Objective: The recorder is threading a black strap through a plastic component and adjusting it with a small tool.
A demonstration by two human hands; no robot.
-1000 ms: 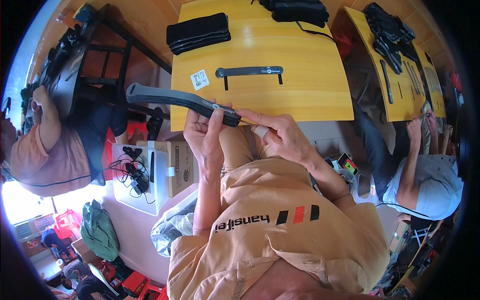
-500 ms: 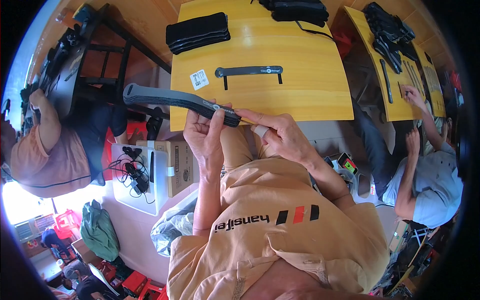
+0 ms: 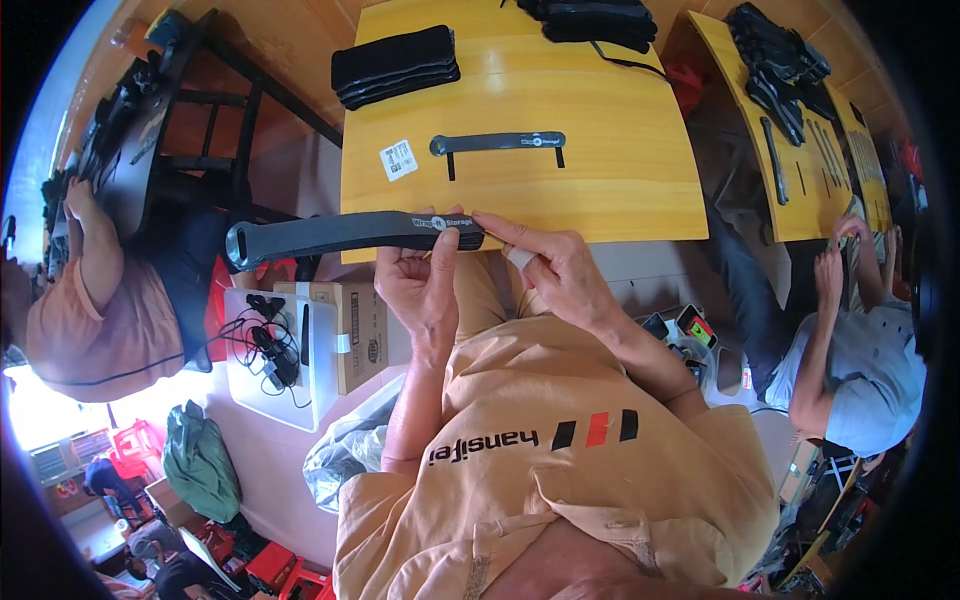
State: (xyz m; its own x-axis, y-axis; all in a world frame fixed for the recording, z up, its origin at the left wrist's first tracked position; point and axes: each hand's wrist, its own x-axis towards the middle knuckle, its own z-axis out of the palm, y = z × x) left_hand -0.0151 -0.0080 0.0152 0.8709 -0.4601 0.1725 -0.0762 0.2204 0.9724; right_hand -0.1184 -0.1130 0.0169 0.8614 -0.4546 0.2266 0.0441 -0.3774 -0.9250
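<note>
Several flat, round-ended gray straps (image 3: pixel 330 231), stacked, pinched by the left hand (image 3: pixel 420 295); right hand (image 3: pixel 568 275) at their end, grip unclear.

Yellow table (image 3: pixel 600 200) sits mid-frame, another yellow table (image 3: pixel 800 222) at right, dark table (image 3: pixel 178 75) with black frame (image 3: pixel 250 130) at left. Tan-orange wall (image 3: pixel 290 40) behind, pale pinkish floor (image 3: pixel 270 450) below. White glare (image 3: pixel 50 405) at left edge, window or doorway unclear.

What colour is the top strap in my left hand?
Top strap: dark grey, clearest in the head view.
</note>
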